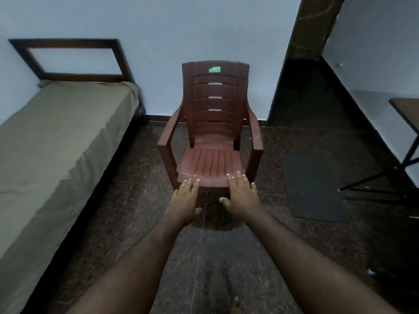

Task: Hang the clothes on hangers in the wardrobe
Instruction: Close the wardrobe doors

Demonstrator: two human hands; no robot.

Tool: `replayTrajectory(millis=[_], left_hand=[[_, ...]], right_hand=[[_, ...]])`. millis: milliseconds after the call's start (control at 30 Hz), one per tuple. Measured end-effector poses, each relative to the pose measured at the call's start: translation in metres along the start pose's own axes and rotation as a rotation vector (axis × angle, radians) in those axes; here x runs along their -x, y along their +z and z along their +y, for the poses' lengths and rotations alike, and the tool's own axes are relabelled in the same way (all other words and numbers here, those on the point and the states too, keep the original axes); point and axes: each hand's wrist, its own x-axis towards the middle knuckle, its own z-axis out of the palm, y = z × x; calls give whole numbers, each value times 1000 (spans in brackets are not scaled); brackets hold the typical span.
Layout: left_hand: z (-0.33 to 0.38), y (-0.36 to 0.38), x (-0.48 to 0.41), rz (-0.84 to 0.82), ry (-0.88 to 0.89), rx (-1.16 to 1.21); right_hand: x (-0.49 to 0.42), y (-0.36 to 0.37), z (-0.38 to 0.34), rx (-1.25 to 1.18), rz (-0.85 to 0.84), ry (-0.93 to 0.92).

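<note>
Both my arms reach forward over the dark floor. My left hand (pixel 184 199) is flat, palm down, fingers together and stretched out, holding nothing. My right hand (pixel 241 193) is also flat and palm down, its fingers slightly spread, with nothing in it. Their fingertips appear at the front edge of the seat of a brown plastic armchair (pixel 213 123), which stands bare against the pale blue wall. No clothes, hangers or wardrobe show in this view.
A bed (pixel 56 141) with an olive sheet and dark wooden frame runs along the left. A dark mat (pixel 314 186) lies on the floor at the right, beside a table (pixel 405 109) with black metal legs. A dark doorway (pixel 301 91) opens behind the chair's right side.
</note>
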Motion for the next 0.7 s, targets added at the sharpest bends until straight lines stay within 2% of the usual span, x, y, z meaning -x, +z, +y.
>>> replayTrajectory(millis=[267, 500, 700], left_hand=[[-38, -1, -81, -50, -17, -35], [-73, 11, -170, -126, 81, -29], [-105, 54, -242, -194, 187, -163]], right_hand=[[-93, 1, -3, 55, -57, 0], [-172, 21, -16, 85, -105, 47], [-244, 76, -16, 88, -148, 88]])
